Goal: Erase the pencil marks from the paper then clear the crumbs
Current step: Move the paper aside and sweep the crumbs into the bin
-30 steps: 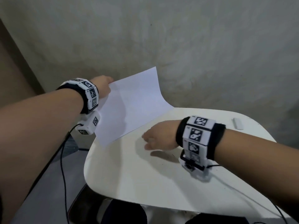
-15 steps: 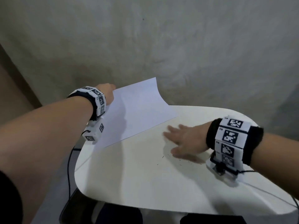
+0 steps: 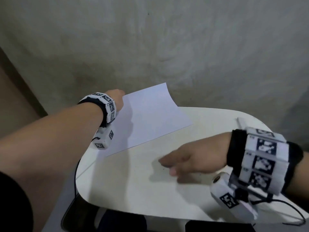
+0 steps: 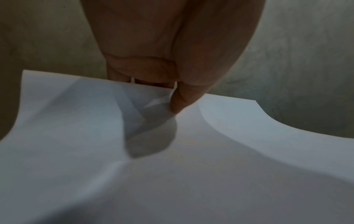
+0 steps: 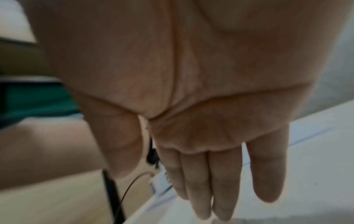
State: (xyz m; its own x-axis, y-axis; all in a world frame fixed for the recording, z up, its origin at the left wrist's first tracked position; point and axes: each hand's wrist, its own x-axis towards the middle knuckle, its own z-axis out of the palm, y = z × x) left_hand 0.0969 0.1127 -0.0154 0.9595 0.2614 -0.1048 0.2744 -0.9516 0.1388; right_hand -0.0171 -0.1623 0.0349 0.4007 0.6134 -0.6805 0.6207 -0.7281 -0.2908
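Fingers (image 5: 220,181) of the right hand (image 3: 192,160) lie straight and flat, low over the white table (image 3: 133,190), beside a few dark crumbs (image 3: 163,169). The left hand (image 3: 117,99) pinches the paper (image 3: 150,118) at its far-left edge, lifting it off the table's left side.

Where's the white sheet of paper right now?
In the head view, the white sheet of paper is at the rounded white table's far left corner, tilted up, its far edge pinched by the left hand.
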